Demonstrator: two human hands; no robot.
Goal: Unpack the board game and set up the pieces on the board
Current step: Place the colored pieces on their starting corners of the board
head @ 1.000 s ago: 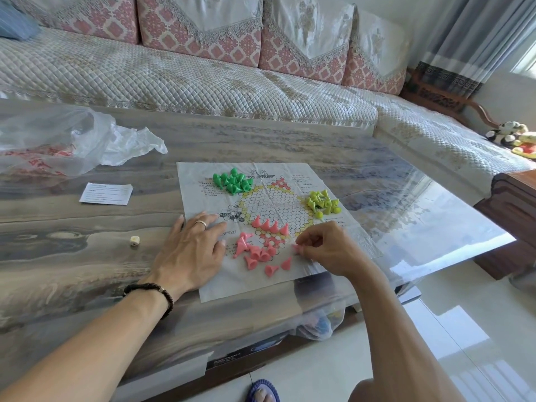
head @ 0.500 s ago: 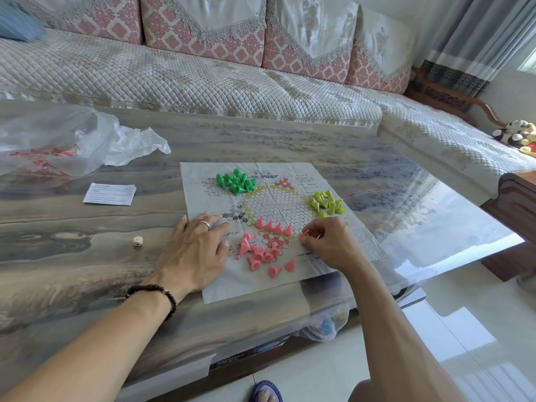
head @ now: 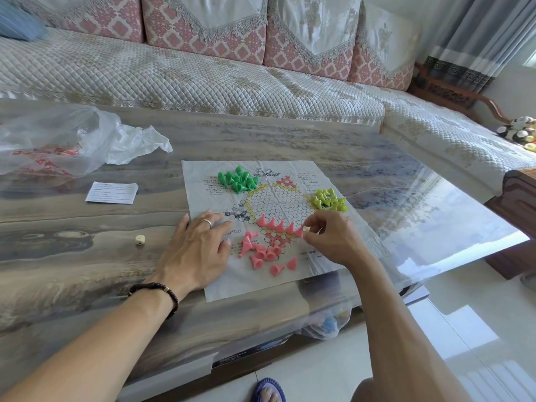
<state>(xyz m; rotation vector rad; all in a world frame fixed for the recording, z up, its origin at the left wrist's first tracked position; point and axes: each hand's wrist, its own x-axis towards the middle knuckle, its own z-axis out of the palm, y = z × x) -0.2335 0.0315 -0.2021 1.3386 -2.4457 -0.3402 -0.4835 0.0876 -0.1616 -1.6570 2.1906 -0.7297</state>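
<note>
The left hand (head: 197, 250) lies flat, palm down, with its fingers spread straight over the left edge of the paper game board (head: 342, 256), pressing it to the surface (head: 72, 256); a ring shows on one finger and a dark bead bracelet (head: 158, 291) circles the wrist. The right hand (head: 330, 236) reaches in from the near right, fingers curled, and pinches a pink piece (head: 299, 232) at the right end of a row of upright pink pieces (head: 275, 224) standing along the lower side of the printed hexagon grid. A loose heap of pink pieces (head: 262, 252) lies between the two hands, near the board's front edge. Green pieces (head: 237, 179) are piled at the far left of the board and yellow-green pieces (head: 329, 200) at its right side, just beyond the right hand. The board's front edge sits close to the near rim of the surface, with open room to the right and far side. Left of the board lie a small die (head: 140, 239), a folded leaflet (head: 111, 192) and a crumpled clear plastic bag (head: 72, 140). The surface is glossy with a marbled grey-brown pattern; behind it runs a quilted sofa (head: 203, 79) with pink patterned cushions, and curtains (head: 475, 39) hang at the far right.
</note>
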